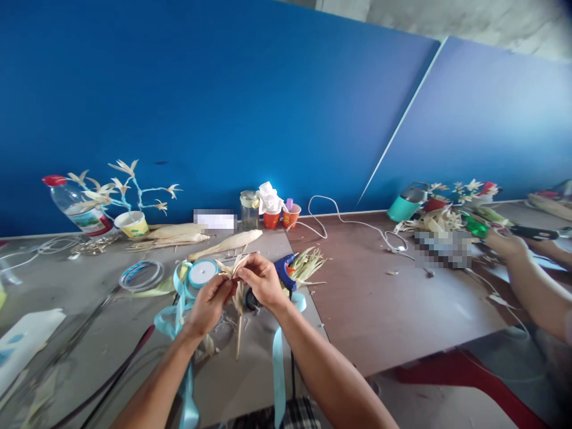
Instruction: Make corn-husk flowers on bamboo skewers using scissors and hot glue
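My left hand (209,302) and my right hand (263,282) meet over the table, fingertips pinched together on a small flower of dried corn husk (229,267). Its pale petals stick up between the fingers; the base is hidden. Just behind my left hand is a spool of light blue ribbon (204,273), with loose ribbon (189,390) trailing toward me. Beneath the hands lies a husk piece with a thin stalk (239,333). Beside my right hand rests a blue and orange tool (285,271), partly covered, near a bundle of husk strips (309,266).
Behind stand a bottle (84,208), a cup with husk flowers (132,224), a glass jar (249,208) and red paper cups (292,214). Tape rolls (142,276) lie left. A white cable (353,221) crosses the brown table (379,304). Another person's hand (507,247) works at right.
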Tool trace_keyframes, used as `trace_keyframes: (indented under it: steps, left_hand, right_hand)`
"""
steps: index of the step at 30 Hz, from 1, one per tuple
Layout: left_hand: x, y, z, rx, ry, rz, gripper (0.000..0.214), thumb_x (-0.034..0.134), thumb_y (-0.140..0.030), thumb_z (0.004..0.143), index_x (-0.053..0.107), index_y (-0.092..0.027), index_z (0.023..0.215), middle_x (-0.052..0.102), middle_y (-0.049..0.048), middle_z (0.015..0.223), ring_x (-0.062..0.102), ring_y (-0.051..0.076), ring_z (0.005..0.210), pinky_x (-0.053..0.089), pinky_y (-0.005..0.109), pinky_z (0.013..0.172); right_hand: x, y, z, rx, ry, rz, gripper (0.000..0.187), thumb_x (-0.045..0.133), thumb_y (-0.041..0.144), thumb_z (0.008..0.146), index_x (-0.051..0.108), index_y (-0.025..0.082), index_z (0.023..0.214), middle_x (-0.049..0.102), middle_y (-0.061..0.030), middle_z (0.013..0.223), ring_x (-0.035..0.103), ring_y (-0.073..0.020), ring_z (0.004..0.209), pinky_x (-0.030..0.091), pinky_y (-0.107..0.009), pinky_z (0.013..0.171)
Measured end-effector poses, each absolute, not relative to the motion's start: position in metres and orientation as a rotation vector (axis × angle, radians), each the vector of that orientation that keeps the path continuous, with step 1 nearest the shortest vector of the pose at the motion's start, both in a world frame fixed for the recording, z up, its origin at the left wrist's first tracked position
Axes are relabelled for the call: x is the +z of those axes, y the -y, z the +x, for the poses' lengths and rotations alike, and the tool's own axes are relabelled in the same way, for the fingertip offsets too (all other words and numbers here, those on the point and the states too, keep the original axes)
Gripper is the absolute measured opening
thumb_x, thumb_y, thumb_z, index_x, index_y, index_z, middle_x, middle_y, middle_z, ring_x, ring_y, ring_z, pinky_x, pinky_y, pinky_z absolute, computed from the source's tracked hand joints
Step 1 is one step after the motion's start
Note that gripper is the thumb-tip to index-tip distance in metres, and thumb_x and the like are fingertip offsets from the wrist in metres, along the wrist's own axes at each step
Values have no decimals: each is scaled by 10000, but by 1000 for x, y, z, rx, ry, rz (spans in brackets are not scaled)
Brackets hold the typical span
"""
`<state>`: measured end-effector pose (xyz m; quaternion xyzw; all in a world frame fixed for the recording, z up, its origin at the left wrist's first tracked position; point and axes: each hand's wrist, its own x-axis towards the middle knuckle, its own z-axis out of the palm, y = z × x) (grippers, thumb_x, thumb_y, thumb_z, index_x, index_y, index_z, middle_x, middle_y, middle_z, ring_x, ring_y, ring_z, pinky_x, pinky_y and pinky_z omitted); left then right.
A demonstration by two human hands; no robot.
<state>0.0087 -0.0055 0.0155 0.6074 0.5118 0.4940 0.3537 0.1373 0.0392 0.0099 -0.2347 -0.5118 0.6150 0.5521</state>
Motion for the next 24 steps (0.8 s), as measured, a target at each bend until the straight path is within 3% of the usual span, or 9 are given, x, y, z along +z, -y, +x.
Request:
trace_keyframes:
  steps: [6,12,24]
  left_hand:
    - [13,5,11,1285,-1341,1490,323,509,-443,789,432,-210,577,405,-48,500,371,111,492,328,252,493]
    - [16,7,11,1261,-1331,1498,337,511,-445,794,435,-212,563,410,-44,503,367,113,495,322,255,496]
    - [15,6,9,1243,-1307,1457,353,531,-463,804,477,-206,567,454,-28,526,417,129,533,349,262,545]
  right_hand:
    - [10,-34,138,1182,1368,-589,94,636,262,748,585,185,763,591,-5,740,547,-121,662,453,-254,659]
    - [10,-32,139,974,1491,-609,30,586,218,782,601,199,765,594,-15,762,547,-135,687,441,-263,671]
    - [11,-29,138,929,1517,-601,37,584,194,787,605,202,758,597,-16,757,551,-134,675,446,-268,680]
